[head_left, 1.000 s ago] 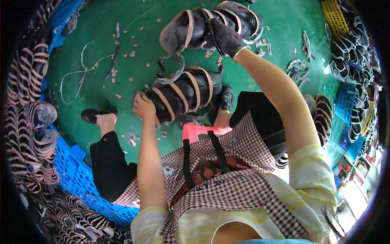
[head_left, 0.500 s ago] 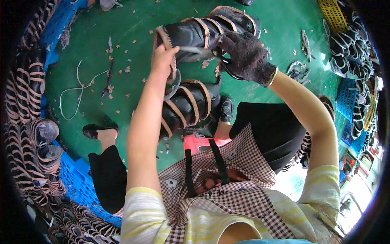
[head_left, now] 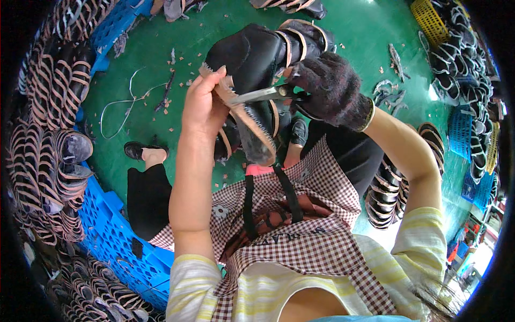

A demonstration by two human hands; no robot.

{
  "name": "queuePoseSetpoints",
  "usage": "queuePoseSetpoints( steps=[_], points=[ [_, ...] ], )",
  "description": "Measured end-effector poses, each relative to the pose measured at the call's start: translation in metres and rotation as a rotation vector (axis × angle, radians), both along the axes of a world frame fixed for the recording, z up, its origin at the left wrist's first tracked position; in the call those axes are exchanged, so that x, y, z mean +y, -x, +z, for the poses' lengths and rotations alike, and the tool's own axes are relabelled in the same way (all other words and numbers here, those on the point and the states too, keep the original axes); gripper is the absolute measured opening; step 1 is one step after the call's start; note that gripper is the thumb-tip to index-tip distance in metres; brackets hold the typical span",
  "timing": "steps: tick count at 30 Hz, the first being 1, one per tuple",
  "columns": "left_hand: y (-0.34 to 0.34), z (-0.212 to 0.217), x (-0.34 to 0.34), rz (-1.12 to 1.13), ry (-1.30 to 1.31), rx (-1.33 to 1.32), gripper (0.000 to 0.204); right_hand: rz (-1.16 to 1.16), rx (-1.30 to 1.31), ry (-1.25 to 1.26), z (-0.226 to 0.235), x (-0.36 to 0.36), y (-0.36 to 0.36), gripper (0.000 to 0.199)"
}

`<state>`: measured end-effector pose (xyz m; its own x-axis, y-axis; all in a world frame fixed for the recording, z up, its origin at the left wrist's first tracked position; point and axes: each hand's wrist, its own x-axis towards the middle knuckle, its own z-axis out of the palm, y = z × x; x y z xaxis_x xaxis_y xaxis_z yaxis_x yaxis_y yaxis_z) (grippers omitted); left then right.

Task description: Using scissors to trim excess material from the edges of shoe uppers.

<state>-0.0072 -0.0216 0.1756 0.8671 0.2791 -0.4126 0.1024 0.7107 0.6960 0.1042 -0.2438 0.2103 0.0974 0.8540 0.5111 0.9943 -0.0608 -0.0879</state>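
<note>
In front of me my left hand (head_left: 205, 102) pinches a black shoe upper by its tan, saw-toothed edge (head_left: 249, 121). The piece slants down toward my lap, its greyish inner side facing me. My right hand (head_left: 332, 88), in a dark knitted glove, is closed around scissors (head_left: 263, 95). Their metal blades point left and touch or lie just over the toothed edge, close to my left fingers; I cannot tell whether they are cutting. Right behind are more black uppers (head_left: 247, 51) with tan edges, nested in a row. My left palm is partly turned away.
A blue plastic pallet (head_left: 110, 231) runs along my left, with stacks of black uppers (head_left: 45, 161) on it. Green floor (head_left: 188, 40) carries scraps and a white cord (head_left: 131, 102). More uppers (head_left: 383, 198) lie by my right leg. Yellow (head_left: 429, 21) and blue baskets (head_left: 460, 131) stand at right.
My left hand has tipped the toothed edge from nearly upright to a slant toward my lap. The scissors have swung with it and stay at the edge. The view has shifted slightly.
</note>
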Motion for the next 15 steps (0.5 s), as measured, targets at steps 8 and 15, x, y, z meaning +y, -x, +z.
queuePoseSetpoints(
  steps=[8, 15],
  points=[
    [0.006, 0.071, -0.115, -0.098, -0.099, -0.342, 0.022, -0.502, 0.992, -0.333, 0.041, -0.039, 0.067, 0.032],
    [0.015, 0.069, -0.114, 0.133, -1.853, -0.675, 0.024, -0.563, 0.607, -0.296, 0.006, -0.113, 0.071, 0.035]
  ],
)
